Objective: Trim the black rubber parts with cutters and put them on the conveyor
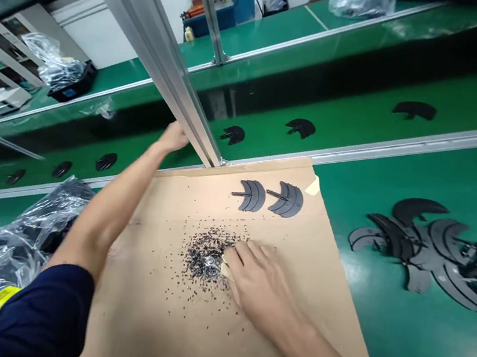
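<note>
My left hand [175,136] reaches out over the green conveyor, partly behind a metal post; its fingers are hidden. My right hand [253,269] rests on the brown cardboard [304,275] with its fingers curled at the right side of a pile of tiny black pieces [203,252]. Something pale shows under its fingertips, too small to name. Beyond the pile, two dark curved parts with thin stems, one at the left [252,196] and one at the right [287,200], lie side by side on the cardboard.
The slanted metal post [152,36] stands at the cardboard's far edge. Black curved parts [300,128] are spaced along the conveyor [263,137]. More parts [445,256] are heaped at the right. A clear plastic bag [0,260] lies at the left.
</note>
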A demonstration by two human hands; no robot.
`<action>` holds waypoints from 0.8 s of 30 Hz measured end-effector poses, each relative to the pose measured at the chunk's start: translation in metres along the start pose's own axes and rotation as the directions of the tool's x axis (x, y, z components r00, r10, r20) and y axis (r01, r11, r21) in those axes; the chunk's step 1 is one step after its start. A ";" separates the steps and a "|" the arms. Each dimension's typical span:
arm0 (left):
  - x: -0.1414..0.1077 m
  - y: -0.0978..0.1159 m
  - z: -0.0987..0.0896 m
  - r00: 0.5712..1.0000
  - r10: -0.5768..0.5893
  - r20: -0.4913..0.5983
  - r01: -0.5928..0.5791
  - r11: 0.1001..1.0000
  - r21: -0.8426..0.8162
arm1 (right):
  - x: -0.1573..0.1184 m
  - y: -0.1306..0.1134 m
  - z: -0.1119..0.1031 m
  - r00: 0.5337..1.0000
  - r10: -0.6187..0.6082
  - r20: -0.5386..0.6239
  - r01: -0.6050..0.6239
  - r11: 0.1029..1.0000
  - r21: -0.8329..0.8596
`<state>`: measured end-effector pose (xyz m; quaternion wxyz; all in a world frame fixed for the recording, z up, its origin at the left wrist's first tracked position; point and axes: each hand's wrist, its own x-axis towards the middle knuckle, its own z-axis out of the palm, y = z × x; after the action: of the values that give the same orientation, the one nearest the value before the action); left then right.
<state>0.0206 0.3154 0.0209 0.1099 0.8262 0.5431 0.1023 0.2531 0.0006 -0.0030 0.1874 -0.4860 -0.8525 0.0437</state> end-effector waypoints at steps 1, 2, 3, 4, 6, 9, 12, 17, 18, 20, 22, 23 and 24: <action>0.014 0.014 0.015 1.000 0.022 -0.003 -0.022 0.999 -0.026 | 0.000 0.002 0.000 1.000 0.005 0.001 -0.005 1.000 -0.001; 0.026 0.027 0.029 0.999 0.040 -0.010 -0.041 0.998 -0.046 | 0.000 0.003 0.000 1.000 0.007 0.006 -0.007 1.000 0.003; 0.034 0.037 0.040 0.998 0.051 -0.020 -0.053 0.997 -0.057 | 0.000 0.005 0.000 1.000 0.008 0.013 -0.008 1.000 0.009; 0.037 0.044 0.047 0.998 0.054 -0.032 -0.056 0.996 -0.065 | 0.000 0.006 0.000 1.000 0.011 0.016 -0.011 1.000 0.013; 0.032 0.047 0.044 0.997 0.042 -0.067 -0.047 0.997 -0.067 | 0.001 0.008 0.000 1.000 0.013 0.010 -0.013 1.000 0.016; -0.006 0.026 0.008 0.990 -0.016 -0.143 0.010 0.999 -0.043 | 0.003 0.008 0.000 0.999 -0.005 -0.039 0.005 1.000 0.012; -0.067 0.003 -0.034 0.973 -0.067 -0.219 0.064 0.998 -0.022 | 0.004 0.006 0.002 0.991 -0.071 -0.115 0.073 0.997 0.018; -0.185 0.026 -0.036 0.981 0.001 -0.194 -0.020 0.995 -0.094 | 0.011 -0.003 0.008 0.937 -0.191 -0.292 0.209 0.978 0.029; -0.205 0.038 -0.025 0.977 0.136 -0.166 -0.171 0.960 -0.223 | 0.013 -0.005 0.008 0.925 -0.199 -0.323 0.221 0.975 0.034; -0.236 0.064 0.000 0.948 0.276 -0.157 -0.316 0.870 -0.379 | 0.019 -0.009 0.008 0.904 -0.197 -0.378 0.242 0.967 0.074; -0.256 0.082 0.021 0.949 0.278 -0.149 -0.315 0.859 -0.404 | 0.023 -0.012 0.007 0.892 -0.190 -0.410 0.279 0.945 0.170; -0.263 0.087 0.028 0.946 0.279 -0.161 -0.322 0.845 -0.427 | 0.025 -0.013 0.006 0.891 -0.186 -0.414 0.296 0.929 0.220; -0.269 0.090 0.032 0.945 0.281 -0.166 -0.326 0.835 -0.442 | 0.026 -0.014 0.004 0.892 -0.180 -0.414 0.308 0.913 0.267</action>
<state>0.0040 0.0311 0.0029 0.2607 0.8457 0.3692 0.2838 0.2281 0.0153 0.0037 0.4308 -0.3352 -0.8355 0.0642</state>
